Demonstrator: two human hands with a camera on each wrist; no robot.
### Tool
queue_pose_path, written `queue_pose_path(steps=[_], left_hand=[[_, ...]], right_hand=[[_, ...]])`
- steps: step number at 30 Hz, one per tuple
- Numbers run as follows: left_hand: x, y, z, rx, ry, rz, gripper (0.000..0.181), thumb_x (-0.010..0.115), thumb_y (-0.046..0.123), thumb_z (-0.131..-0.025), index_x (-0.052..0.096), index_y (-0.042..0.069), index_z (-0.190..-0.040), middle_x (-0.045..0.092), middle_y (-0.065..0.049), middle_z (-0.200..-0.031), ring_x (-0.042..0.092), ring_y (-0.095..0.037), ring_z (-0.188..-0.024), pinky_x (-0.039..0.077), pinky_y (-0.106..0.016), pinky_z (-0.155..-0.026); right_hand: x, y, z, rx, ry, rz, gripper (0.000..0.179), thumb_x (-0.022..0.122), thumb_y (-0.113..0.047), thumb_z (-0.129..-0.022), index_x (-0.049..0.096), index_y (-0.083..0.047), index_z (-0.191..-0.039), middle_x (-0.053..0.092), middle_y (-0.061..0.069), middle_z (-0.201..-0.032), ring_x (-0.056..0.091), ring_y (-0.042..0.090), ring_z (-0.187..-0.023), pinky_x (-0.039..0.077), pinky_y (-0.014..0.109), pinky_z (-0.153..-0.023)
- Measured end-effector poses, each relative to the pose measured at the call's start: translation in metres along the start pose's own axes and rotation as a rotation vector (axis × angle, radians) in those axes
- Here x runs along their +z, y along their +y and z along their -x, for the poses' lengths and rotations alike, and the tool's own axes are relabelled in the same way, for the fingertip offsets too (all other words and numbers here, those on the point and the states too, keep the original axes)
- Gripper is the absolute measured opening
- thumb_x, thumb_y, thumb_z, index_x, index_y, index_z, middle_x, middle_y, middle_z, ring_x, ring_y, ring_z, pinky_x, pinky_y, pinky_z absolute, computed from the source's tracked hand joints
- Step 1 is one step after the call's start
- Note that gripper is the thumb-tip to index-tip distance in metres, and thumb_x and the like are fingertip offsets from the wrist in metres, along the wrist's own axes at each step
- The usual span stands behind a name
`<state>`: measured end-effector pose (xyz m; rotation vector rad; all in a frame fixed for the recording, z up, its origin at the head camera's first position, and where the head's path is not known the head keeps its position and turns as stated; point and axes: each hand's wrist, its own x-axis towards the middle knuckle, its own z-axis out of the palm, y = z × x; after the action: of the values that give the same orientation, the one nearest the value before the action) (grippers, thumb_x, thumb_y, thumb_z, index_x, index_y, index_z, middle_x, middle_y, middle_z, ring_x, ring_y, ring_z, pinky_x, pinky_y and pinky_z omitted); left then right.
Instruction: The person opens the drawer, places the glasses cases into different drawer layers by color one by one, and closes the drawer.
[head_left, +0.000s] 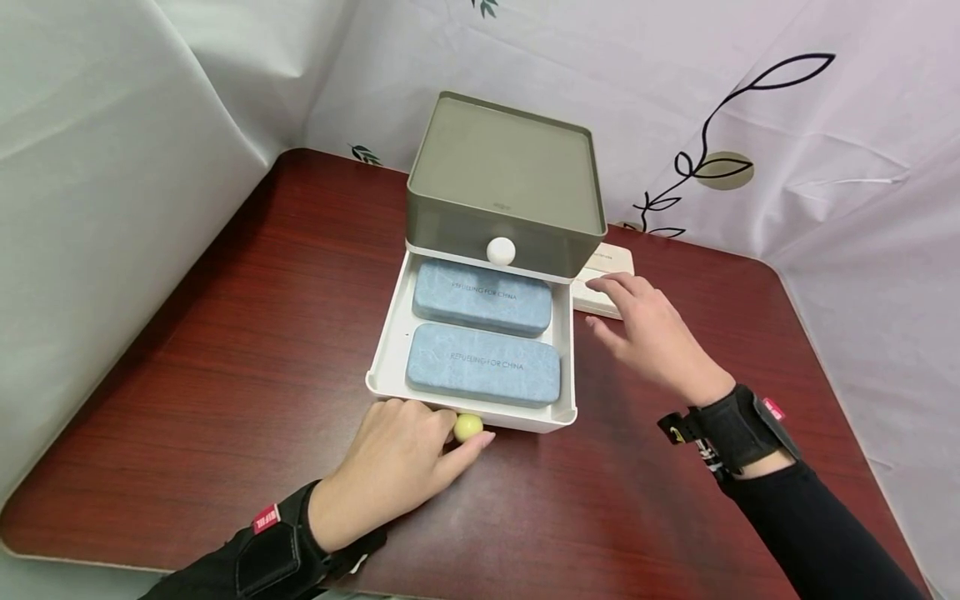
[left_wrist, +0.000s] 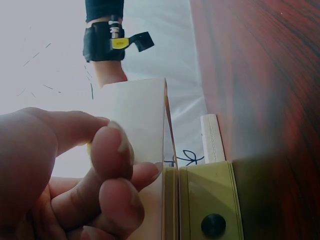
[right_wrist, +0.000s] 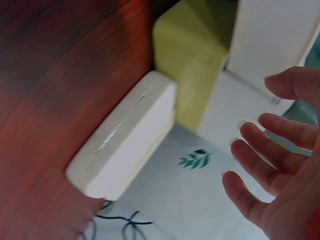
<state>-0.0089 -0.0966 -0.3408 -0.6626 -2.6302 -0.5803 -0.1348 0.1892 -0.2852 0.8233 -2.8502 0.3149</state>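
My left hand [head_left: 401,454] pinches the yellow-green round knob [head_left: 468,427] on a white lower drawer [head_left: 392,367], which stands pulled out. Inside the drawer lie two blue oblong cases, a front case [head_left: 483,364] and a rear case [head_left: 482,298], both with small lettering. In the left wrist view, curled fingers [left_wrist: 112,155] hide most of the knob. My right hand [head_left: 652,333] hovers right of the drawer with fingers spread and nothing held. Close to its fingertips sits a white box-like case [right_wrist: 125,135], apart from the hand in the right wrist view.
The olive-grey drawer unit [head_left: 506,158] has a tray-like top and a white knob [head_left: 501,251] on its upper drawer. It stands on a dark red wooden table [head_left: 247,350]. White curtains [head_left: 675,75] with leaf drawings hang behind and beside the table.
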Motion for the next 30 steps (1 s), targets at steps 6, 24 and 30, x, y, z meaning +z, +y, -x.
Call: queue_pose_path(steps=[6,24,30], left_hand=[[-0.001,0.0,0.0,-0.001,0.01,0.007,0.057,0.071,0.046,-0.081,0.034,0.02,-0.048,0.023,0.012,-0.046,0.022,-0.007,-0.042,0.019,-0.024,-0.042],[-0.002,0.0,-0.004,0.032,0.084,0.029,0.056,0.073,0.043,-0.078,0.033,0.02,-0.047,0.024,0.011,-0.045,0.021,-0.006,-0.042,0.018,-0.023,-0.043],[-0.003,0.0,-0.005,0.04,0.097,0.034,0.055,0.073,0.042,-0.079,0.034,0.02,-0.047,0.025,0.01,-0.044,0.022,-0.006,-0.042,0.018,-0.023,-0.043]], right_hand=[[0.01,0.022,-0.002,0.096,-0.09,-0.033,0.049,0.07,-0.019,-0.087,0.053,0.0,-0.128,0.054,0.019,-0.127,0.05,0.039,-0.12,0.038,0.055,-0.099],[0.027,0.051,-0.02,0.217,-0.22,-0.052,0.061,0.072,-0.021,-0.085,0.047,0.002,-0.136,0.046,0.024,-0.138,0.043,0.041,-0.13,0.034,0.054,-0.106],[0.032,0.055,-0.03,0.222,-0.23,-0.056,0.066,0.074,-0.022,-0.083,0.046,0.003,-0.136,0.045,0.024,-0.138,0.043,0.041,-0.129,0.034,0.053,-0.107]])
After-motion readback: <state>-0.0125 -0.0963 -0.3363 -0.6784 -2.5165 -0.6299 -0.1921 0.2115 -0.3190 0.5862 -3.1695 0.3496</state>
